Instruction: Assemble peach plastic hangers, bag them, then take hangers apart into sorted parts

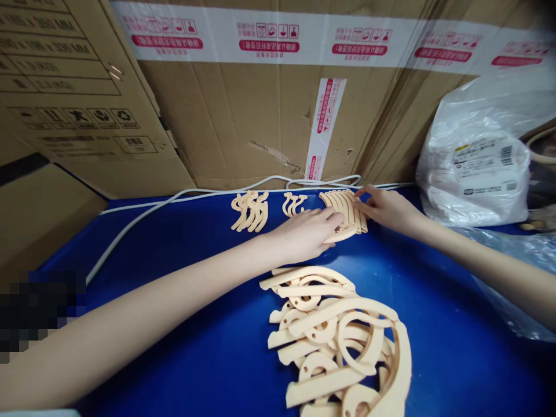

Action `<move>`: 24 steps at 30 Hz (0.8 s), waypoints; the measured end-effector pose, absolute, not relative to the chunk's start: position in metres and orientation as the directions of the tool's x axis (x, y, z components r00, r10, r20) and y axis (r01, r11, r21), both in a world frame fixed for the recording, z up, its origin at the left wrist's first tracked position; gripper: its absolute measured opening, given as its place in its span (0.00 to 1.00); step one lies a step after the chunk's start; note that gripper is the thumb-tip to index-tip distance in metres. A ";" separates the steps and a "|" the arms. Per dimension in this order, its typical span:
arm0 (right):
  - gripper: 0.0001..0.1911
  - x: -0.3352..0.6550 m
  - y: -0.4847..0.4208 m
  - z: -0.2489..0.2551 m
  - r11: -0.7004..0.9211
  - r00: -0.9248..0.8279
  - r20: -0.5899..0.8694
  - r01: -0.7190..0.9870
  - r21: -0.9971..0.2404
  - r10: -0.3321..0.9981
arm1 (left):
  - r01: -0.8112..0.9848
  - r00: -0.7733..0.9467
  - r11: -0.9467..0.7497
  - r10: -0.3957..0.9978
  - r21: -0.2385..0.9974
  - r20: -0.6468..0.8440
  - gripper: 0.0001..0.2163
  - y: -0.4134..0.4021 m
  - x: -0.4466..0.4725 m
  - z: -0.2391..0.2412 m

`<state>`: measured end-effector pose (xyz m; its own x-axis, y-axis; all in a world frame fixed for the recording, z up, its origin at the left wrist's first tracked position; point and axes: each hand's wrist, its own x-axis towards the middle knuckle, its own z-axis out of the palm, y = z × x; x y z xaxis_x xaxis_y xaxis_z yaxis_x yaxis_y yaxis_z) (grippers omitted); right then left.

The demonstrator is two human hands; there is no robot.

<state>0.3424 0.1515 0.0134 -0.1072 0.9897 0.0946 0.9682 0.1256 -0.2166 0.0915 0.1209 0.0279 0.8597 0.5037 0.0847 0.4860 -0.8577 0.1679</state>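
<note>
On the blue table (195, 243) lies a neat row of cream curved plastic pieces (347, 209) near the far edge. My left hand (304, 233) rests palm down on the row's left end, fingers together and bent over the pieces. My right hand (382, 207) touches the row's right side, fingers stretched out and pressing on the pieces. Two smaller groups of the same cream pieces (251, 211) (293, 204) lie to the left of the row. A big loose heap of cream hook-shaped pieces (339, 341) sits close to me.
Large cardboard boxes (260, 116) with red and white tape wall off the back and left. A white cable (143, 215) runs along the table's far edge. A white plastic bag (478, 156) stands at the right, with clear plastic film (516, 260) below it.
</note>
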 end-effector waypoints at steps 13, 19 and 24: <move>0.20 0.347 0.151 0.011 0.101 -0.087 0.081 0.976 -0.194 0.993 | 0.536 0.834 -0.838 0.544 0.099 0.093 0.18 0.123 0.101 0.025; 0.19 0.342 0.148 0.012 0.135 -0.120 0.088 0.975 -0.179 0.989 | 0.524 0.836 -0.836 0.541 0.162 0.089 0.19 0.125 0.101 0.025; 0.18 0.336 0.141 0.020 0.097 -0.077 0.141 0.986 -0.139 0.987 | 0.514 0.799 -0.795 0.581 0.322 0.158 0.13 0.126 0.098 0.028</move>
